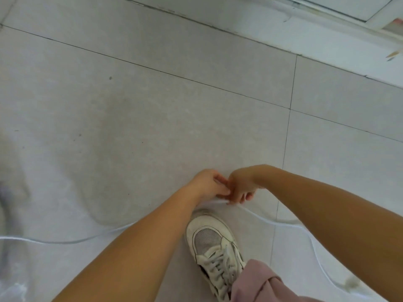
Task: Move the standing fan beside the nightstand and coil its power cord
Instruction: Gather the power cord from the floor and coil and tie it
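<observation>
Far left edge: a blurred grey shape [6, 205] stands on the floor tiles [152, 127]; cannot tell whether it belongs to the fan. No fan or nightstand is clearly in view.
Power cord, left run: the thin white power cord [65, 241] lies slack on the tiles, running from the left edge roughly level, then rising rightward until it passes behind the left forearm.
Left hand: left hand [208, 185] has its fingers curled narrow, pinched shut on the cord low over the floor, just above the toe of the shoe.
Shoe: a white laced shoe [214, 249] is planted beneath the hands, toe pointing up-frame; the cord passes just beyond the toe.
Right hand: right hand [241, 188] touches the left, fingers bent down and closed on the same cord at the same spot.
Cord, right run: it leaves the hands sloping down-right, goes behind the right forearm, then curves toward the lower right corner.
Cord axis: overall left to right across the frame, peaking at the hands; neither end nor plug visible.
Progress, judged: coiling barely begun. No finished loops show, and long slack lies on both sides.
Fan placement: cannot be judged from here.
</observation>
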